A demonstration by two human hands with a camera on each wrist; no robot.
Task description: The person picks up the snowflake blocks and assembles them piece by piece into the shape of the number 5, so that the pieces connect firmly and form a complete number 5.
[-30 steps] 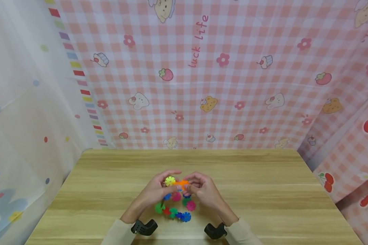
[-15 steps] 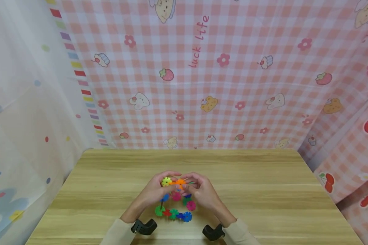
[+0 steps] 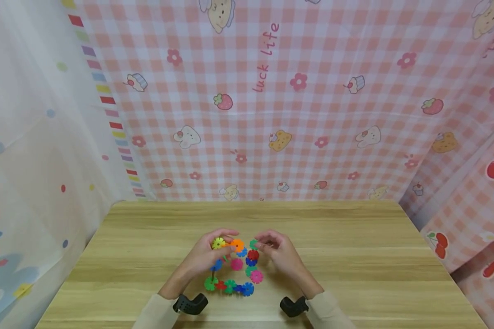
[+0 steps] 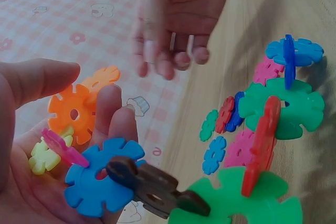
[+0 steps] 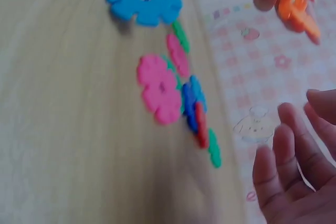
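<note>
In the head view, pinching an orange disc between the thumb and fingers of the left hand, with a yellow disc just beside it in the same hand. Trailing from there toward the body, then sideways over the table, in a chain of slotted discs: past a brown disc, a light green disc and a red disc to a blue end disc. Gripping nothing with the right hand, fingers softly bent near a small green disc. In the left wrist view, holding the orange disc under a straight thumb, with a second orange disc joined to it, and with a magenta disc and the yellow disc over the palm (slotted together or merely touching, cannot tell). In the right wrist view, showing the right hand's fingers spread, apart from the small green disc and from a pink disc lying near it on the table; behind, a pink-checked cloth.
</note>
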